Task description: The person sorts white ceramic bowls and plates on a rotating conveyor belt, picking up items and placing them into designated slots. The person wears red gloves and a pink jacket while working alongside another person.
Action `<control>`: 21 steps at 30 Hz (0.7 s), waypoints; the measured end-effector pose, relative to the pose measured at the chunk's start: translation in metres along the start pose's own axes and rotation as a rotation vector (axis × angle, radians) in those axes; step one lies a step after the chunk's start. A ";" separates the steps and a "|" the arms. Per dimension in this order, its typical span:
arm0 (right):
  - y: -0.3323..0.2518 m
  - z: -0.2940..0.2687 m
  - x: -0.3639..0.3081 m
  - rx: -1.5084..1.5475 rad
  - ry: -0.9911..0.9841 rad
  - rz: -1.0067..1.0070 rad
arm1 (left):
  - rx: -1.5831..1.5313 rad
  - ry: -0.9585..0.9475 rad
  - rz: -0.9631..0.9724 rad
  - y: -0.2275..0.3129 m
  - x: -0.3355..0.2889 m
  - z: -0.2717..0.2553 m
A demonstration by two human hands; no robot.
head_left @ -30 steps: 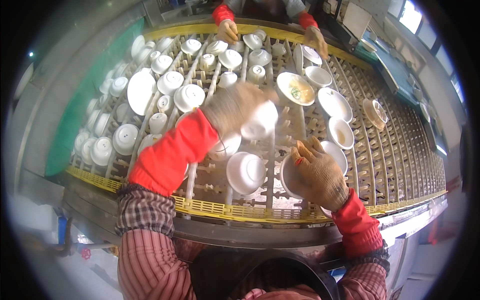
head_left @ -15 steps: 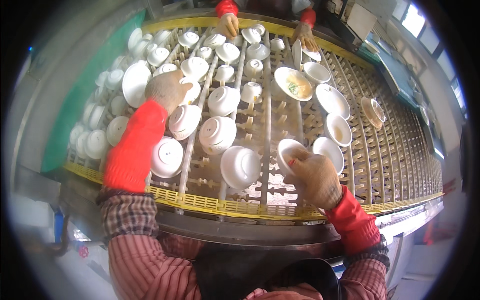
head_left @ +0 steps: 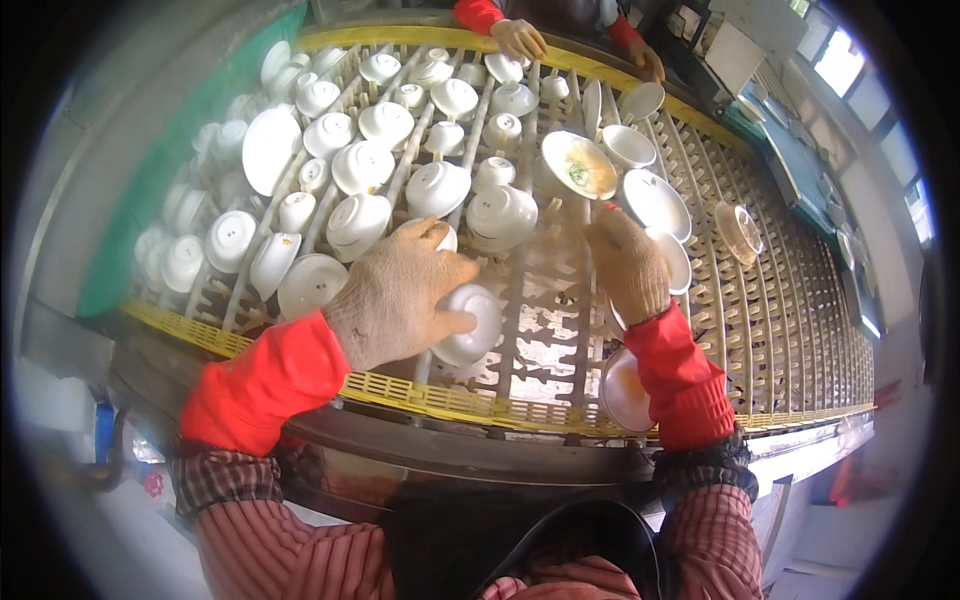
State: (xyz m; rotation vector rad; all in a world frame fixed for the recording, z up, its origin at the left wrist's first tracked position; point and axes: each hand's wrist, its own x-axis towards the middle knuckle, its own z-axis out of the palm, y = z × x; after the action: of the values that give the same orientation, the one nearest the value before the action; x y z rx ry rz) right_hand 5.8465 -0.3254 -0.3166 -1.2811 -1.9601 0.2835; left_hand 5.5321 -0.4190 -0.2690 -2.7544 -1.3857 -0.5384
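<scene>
My left hand (head_left: 400, 295), in a tan work glove with a red cuff, is over the near middle of a slatted rack. Its fingers are spread, and the thumb lies against an upside-down white bowl (head_left: 470, 325). Another upturned bowl (head_left: 502, 218) stands just beyond it. My right hand (head_left: 632, 262), gloved likewise, reaches across the rack close to a white plate with food scraps (head_left: 580, 165). Its fingertips are blurred and partly hidden, so any hold is unclear. Beside that hand are a soiled bowl (head_left: 672, 260) and, under the wrist, another bowl (head_left: 622, 390).
Several upturned white bowls and cups fill the left of the rack (head_left: 800, 330), by a green curtain (head_left: 190, 180). A yellow edge strip (head_left: 480, 408) runs along the front. Across the rack, one co-worker's hand (head_left: 520, 40) is empty; the other (head_left: 648, 62) is at a plate (head_left: 642, 102).
My left hand has come from the far-left bowls toward me and right. My right hand has moved farther from me. Another upturned bowl now stands mid-rack. The dishes have shifted slightly.
</scene>
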 end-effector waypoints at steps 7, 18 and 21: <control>0.036 0.009 0.078 -0.581 -0.173 -0.072 | -0.119 -0.208 -0.018 0.025 0.024 0.018; 0.071 0.012 0.085 -0.591 -0.263 -0.019 | -0.087 -0.053 0.023 0.054 0.022 0.032; 0.067 -0.057 0.045 -0.257 -0.106 0.162 | -0.195 -0.074 0.049 0.075 0.024 0.033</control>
State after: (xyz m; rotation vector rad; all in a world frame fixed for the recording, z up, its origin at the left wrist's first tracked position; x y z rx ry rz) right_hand 5.9230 -0.2678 -0.2934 -1.6238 -2.0350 0.1856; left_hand 5.6141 -0.4404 -0.2815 -2.9816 -1.3429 -0.6063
